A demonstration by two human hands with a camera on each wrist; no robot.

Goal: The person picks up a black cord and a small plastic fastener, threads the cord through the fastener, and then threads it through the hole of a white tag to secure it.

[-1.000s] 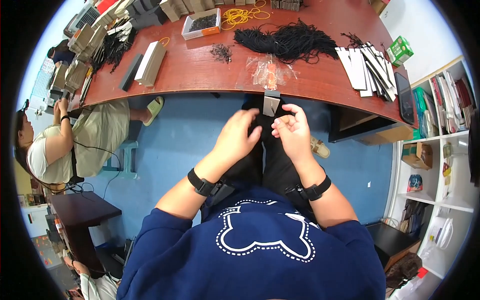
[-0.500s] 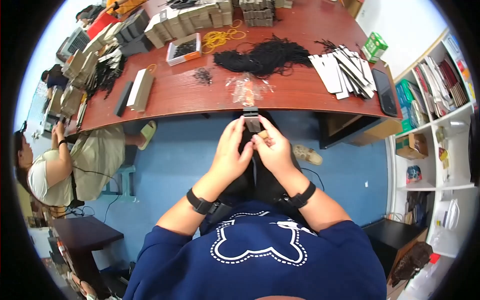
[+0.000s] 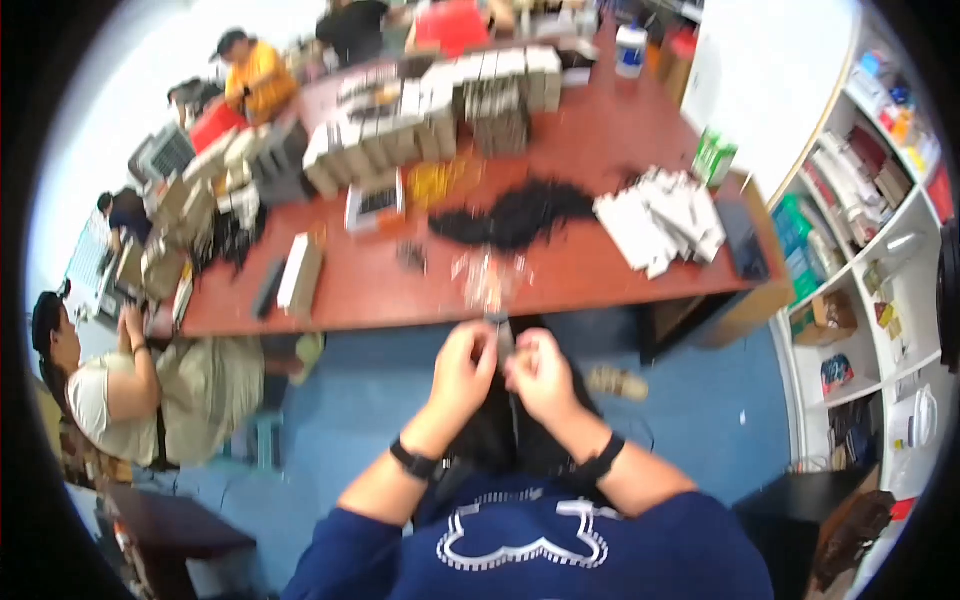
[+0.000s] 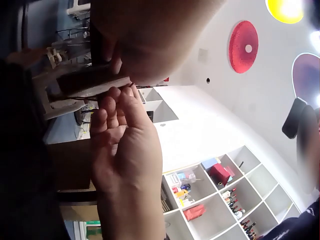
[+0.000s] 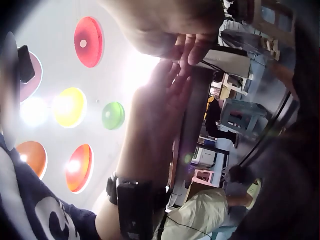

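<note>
Between my two hands, at the table's front edge, a small stack of grey cards [image 3: 504, 337] stands over my lap, blurred in the head view. My left hand [image 3: 465, 366] holds the stack from its left side. Thin black cord [image 5: 212, 65] lies against the pale card face in the right wrist view. My right hand [image 3: 541, 376], fingers curled, pinches at this cord beside the cards. From the left wrist view, the stack [image 4: 95, 88] shows a pale edge and a dark side, with the right fingertips right at it. The fingers partly hide the cord.
On the red table [image 3: 380, 295] lie clear plastic wrap [image 3: 487, 281], a black cord bundle [image 3: 515, 214], white strips [image 3: 660, 222], a phone [image 3: 742, 243] and a small box [image 3: 376, 201]. Card stacks [image 3: 385, 137] line the back. Another person [image 3: 120, 385] sits at the left.
My hands, first apart around the cards, have closed in on them from both sides. The right fingers have drawn together at the cord. The head view has tilted up, showing more of the table's far side.
</note>
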